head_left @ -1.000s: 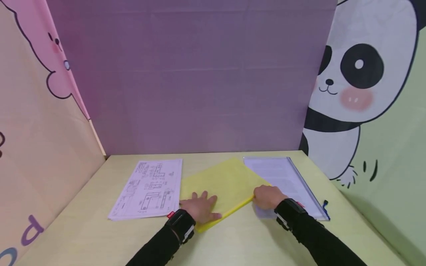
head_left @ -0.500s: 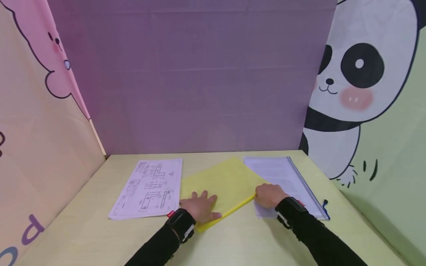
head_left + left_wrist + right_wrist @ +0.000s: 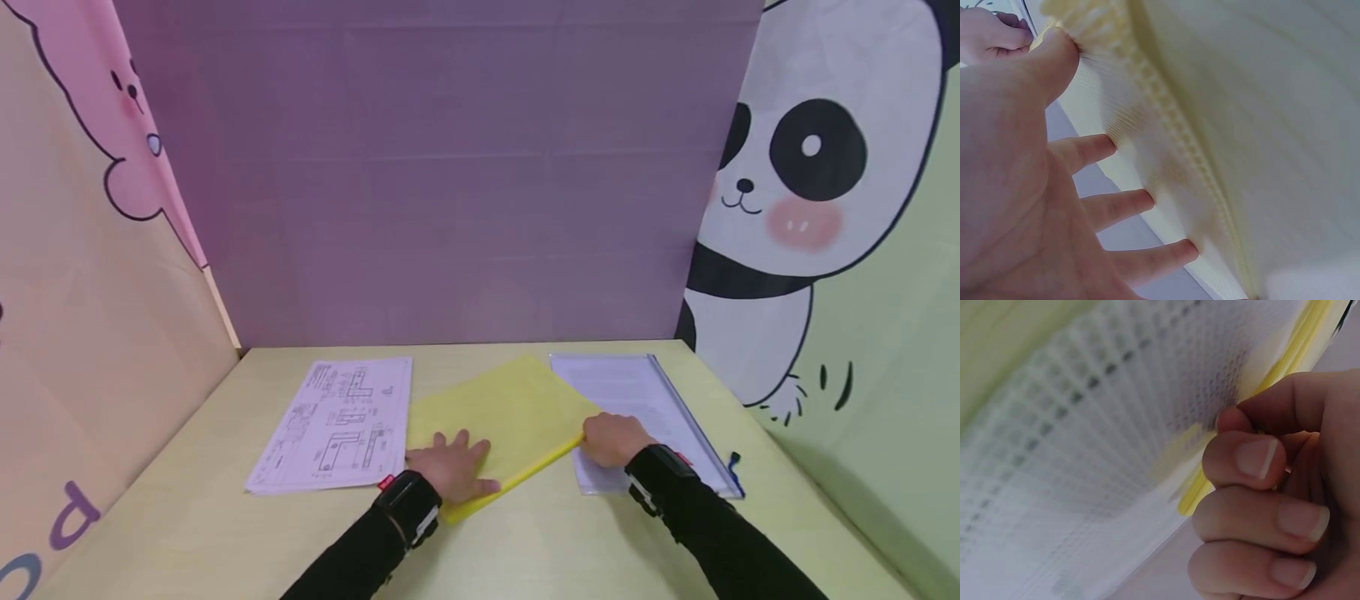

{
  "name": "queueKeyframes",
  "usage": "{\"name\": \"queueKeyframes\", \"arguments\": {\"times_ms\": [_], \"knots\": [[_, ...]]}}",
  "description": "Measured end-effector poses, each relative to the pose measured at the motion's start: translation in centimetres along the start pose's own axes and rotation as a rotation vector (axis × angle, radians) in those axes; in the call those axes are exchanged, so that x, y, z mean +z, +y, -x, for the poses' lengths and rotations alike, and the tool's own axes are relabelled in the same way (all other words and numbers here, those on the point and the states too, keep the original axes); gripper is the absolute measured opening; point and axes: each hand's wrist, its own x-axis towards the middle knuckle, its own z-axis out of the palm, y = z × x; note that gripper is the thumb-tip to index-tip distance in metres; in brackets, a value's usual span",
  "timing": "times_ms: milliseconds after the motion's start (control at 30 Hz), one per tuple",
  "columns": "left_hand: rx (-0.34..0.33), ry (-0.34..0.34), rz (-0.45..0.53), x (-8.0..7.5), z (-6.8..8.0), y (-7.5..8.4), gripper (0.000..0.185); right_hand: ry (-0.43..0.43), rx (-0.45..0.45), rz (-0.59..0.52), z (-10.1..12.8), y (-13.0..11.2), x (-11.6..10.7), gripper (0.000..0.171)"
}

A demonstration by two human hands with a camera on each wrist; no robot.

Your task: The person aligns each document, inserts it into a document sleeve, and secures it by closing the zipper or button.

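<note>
The right hand point(image 3: 611, 439) has its fingers point(image 3: 1254, 459) curled at the near right edge of a yellow folder point(image 3: 502, 417), seemingly pinching that thin edge, while the left hand point(image 3: 450, 467) lies flat with fingers spread on the folder's near left corner, pressing it to the pale desk point(image 3: 225, 533). The folder sits mid-desk, turned at an angle, its right part lapping over a clear zip pouch point(image 3: 645, 408) of printed sheets. It looks light, thin and flexible, a smooth plastic with fine ribbing in the left wrist view, so it likely slides easily and bends if lifted by one corner; the long edge is the better hold. To the left lies a flat stack of drawing sheets point(image 3: 337, 425).
</note>
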Motion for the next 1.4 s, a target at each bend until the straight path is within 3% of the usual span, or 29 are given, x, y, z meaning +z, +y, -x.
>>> {"name": "queueKeyframes", "arguments": {"times_ms": [567,1400], "knots": [[-0.019,-0.003,-0.021,-0.1,-0.1,0.3,0.075,0.003,0.056,-0.015,-1.0,1.8,0.9,0.018],[0.012,-0.023,0.0,0.0,-0.2,0.0,0.075,0.041,0.115,-0.039,-0.7,4.0,0.9,0.016]]}}
